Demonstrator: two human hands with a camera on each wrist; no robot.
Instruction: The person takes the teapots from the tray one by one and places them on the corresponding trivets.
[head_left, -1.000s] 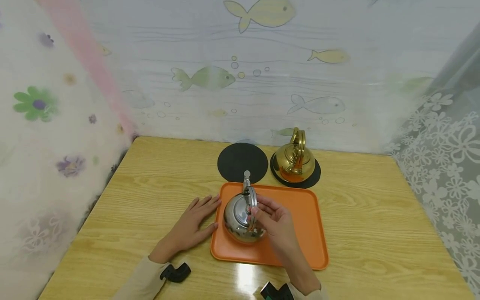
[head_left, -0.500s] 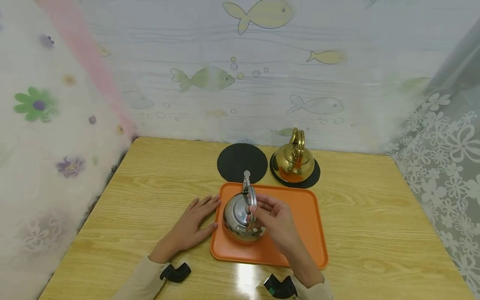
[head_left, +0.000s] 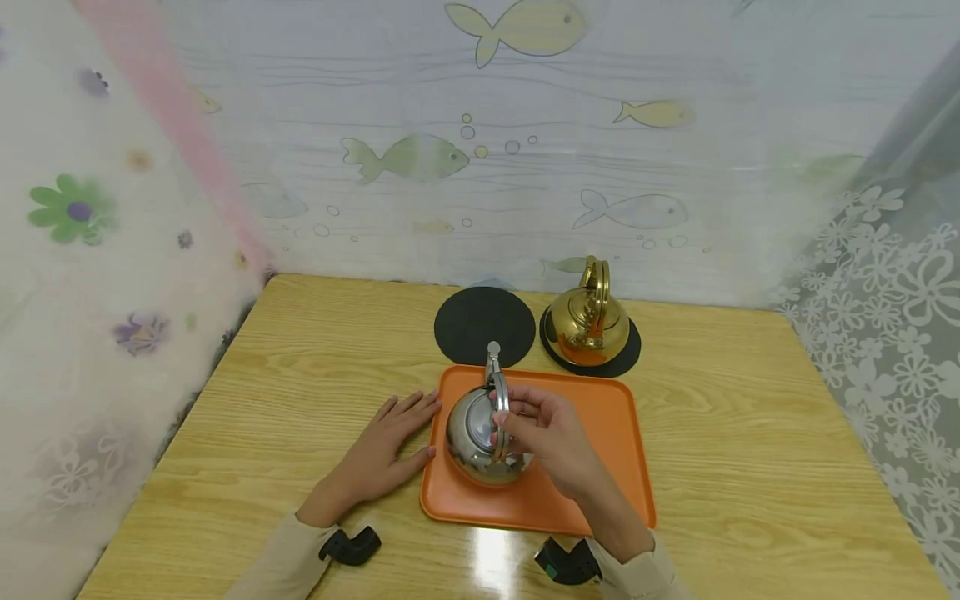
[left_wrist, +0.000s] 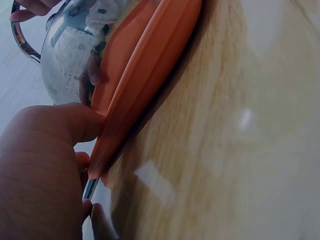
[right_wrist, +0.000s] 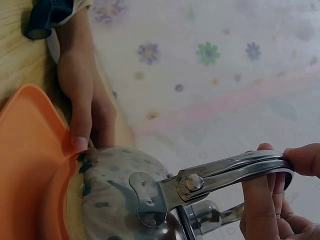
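A shiny silver kettle [head_left: 472,460] stands on the left part of an orange tray [head_left: 611,450], its spout toward the wall. My right hand [head_left: 558,440] holds the kettle's raised metal handle [right_wrist: 230,170] between the thumb and curled fingers. My left hand [head_left: 381,452] lies at the tray's left edge with its fingers extended. Its thumb [left_wrist: 85,122] touches the orange rim in the left wrist view, and some of its other fingers are hidden there behind the hand and tray.
Behind the tray lies a black round mat [head_left: 483,321]. To its right, a gold kettle [head_left: 600,337] stands on another black mat [head_left: 632,354]. The wooden table [head_left: 750,433] meets a fish-patterned curtain [head_left: 420,225] at the back.
My right wrist and sleeve have shifted slightly to the right, while the fingers and handle have edged left. The kettle's body, the tray and my left hand look unmoved.
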